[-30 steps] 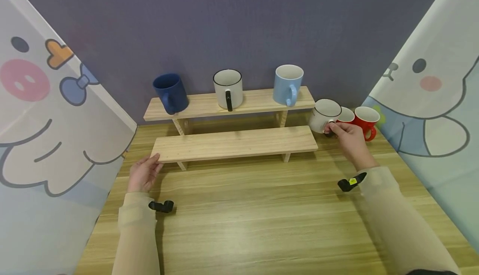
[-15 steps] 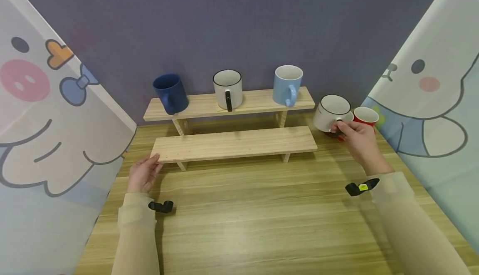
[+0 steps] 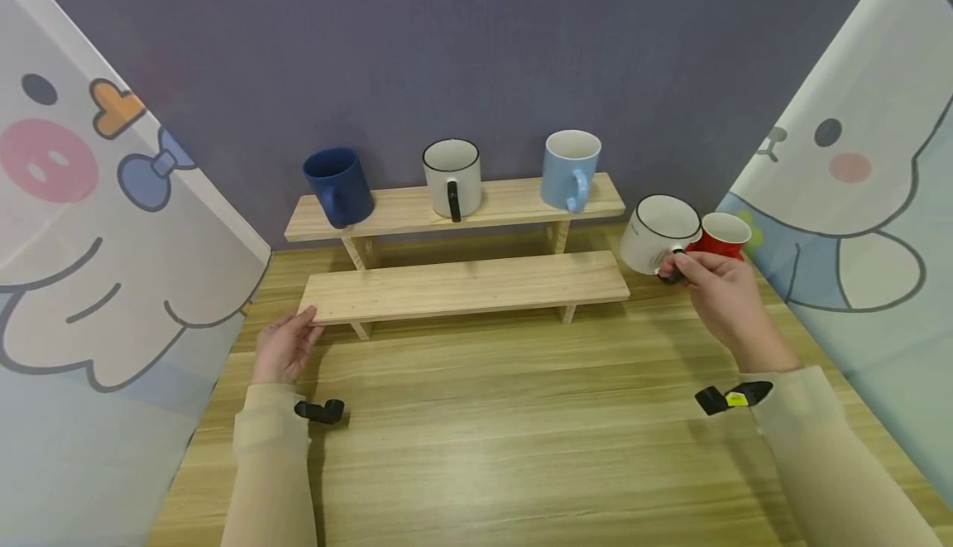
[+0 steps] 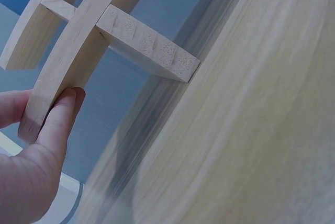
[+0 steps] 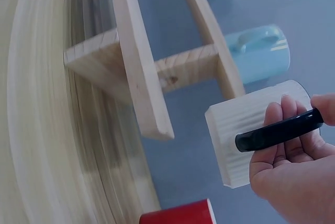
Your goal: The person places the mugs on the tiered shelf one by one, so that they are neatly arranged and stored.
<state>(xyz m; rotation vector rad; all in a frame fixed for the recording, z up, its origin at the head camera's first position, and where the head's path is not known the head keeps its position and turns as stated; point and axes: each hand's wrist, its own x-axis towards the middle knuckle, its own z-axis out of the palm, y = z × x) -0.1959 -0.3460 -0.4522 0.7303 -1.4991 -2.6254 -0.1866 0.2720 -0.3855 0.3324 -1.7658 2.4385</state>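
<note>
In the head view my right hand [image 3: 725, 303] grips the black handle of a white mug [image 3: 655, 237] with a dark rim, beside the right end of the wooden two-tier shelf [image 3: 469, 284]. The right wrist view shows fingers curled behind that black handle [image 5: 280, 131], thumb on its upper end. My left hand [image 3: 285, 347] pinches the left end of the lower board [image 4: 65, 77], thumb and fingers on opposite faces. A red mug [image 3: 722, 237] stands partly hidden behind the white one.
On the upper board stand a dark blue mug [image 3: 338, 187], a second white mug with a black handle [image 3: 454, 176] and a light blue mug [image 3: 570, 169]. A dark wall [image 3: 476, 50] rises behind; patterned panels [image 3: 856, 199] flank the wood-grain table [image 3: 476, 431].
The white mug in my right hand has shifted right and toward me, and now overlaps the red mugs more. My left hand stays on the board's end.
</note>
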